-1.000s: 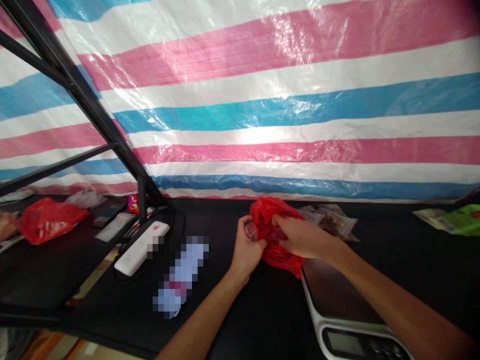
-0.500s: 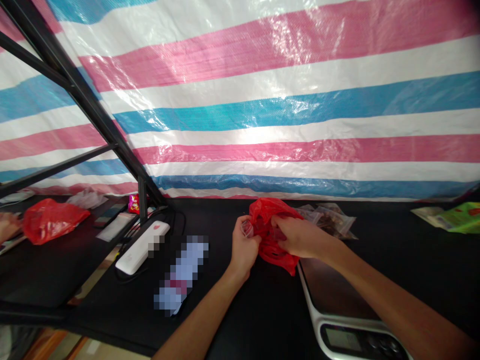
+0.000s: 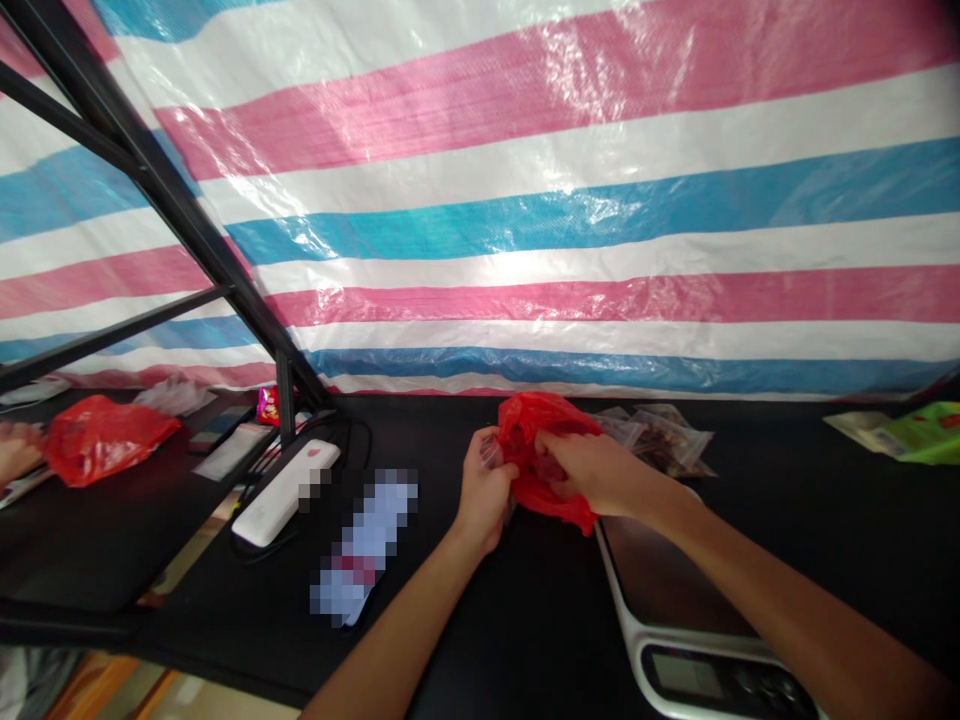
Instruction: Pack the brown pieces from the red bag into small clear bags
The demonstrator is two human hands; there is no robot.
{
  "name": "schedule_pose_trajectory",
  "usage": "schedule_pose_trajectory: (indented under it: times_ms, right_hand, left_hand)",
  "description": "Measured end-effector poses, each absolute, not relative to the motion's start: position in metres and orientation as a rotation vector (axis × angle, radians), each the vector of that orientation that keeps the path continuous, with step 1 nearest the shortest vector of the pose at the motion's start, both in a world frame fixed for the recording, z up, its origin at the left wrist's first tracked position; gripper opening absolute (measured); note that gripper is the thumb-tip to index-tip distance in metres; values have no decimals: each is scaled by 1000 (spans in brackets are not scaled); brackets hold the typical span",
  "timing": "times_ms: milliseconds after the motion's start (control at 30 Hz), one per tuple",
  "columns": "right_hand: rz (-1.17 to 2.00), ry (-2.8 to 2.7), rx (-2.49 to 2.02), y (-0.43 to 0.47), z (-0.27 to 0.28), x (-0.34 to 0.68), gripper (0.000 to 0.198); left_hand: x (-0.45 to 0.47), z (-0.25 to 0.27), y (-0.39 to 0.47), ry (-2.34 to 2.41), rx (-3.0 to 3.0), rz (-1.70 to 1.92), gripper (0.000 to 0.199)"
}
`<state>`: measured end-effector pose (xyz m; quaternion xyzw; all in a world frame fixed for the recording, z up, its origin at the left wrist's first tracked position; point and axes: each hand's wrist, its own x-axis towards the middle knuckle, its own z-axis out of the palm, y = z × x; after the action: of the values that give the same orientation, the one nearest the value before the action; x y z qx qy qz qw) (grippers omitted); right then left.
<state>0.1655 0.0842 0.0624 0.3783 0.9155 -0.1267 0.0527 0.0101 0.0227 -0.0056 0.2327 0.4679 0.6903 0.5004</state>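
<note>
A crumpled red plastic bag [image 3: 545,497] is at the back middle of the black table, its mouth facing me. My left hand [image 3: 484,490] is closed at the bag's left side, with a piece of clear plastic bag [image 3: 490,452] showing between thumb and fingers. From the right, my right hand [image 3: 592,465] reaches into the red bag's mouth. Its fingers are curled, and the bag's folds partly hide the tips and whatever they grip. Below my right forearm lies a kitchen scale [image 3: 660,570] with a dark plate.
Behind my right hand lie clear bags of brown bits [image 3: 675,440]. A green packet [image 3: 922,435] is at the far right. To the left are a white power strip [image 3: 285,495] and a pixelated phone-shaped item [image 3: 364,550]. Another person's hand [image 3: 19,450] is beside a second red bag [image 3: 109,440].
My right hand has shifted slightly left, deeper into the red bag. The bag's lower edge has risen a little. My left hand keeps its hold, turned slightly.
</note>
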Motion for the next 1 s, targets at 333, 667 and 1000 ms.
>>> schedule_pose_trajectory:
  times_ms: [333, 667, 1000]
  right_hand:
    - [-412, 2821, 1149, 84, 61, 165, 23]
    - [-656, 2874, 1195, 92, 59, 171, 12]
    - [-1390, 2898, 893, 96, 100, 195, 30]
  left_hand:
    - [8, -9, 26, 1141, 459, 1666, 52]
    - [10, -4, 23, 1201, 833, 1714, 53]
    - [12, -11, 18, 1389, 1232, 1629, 46]
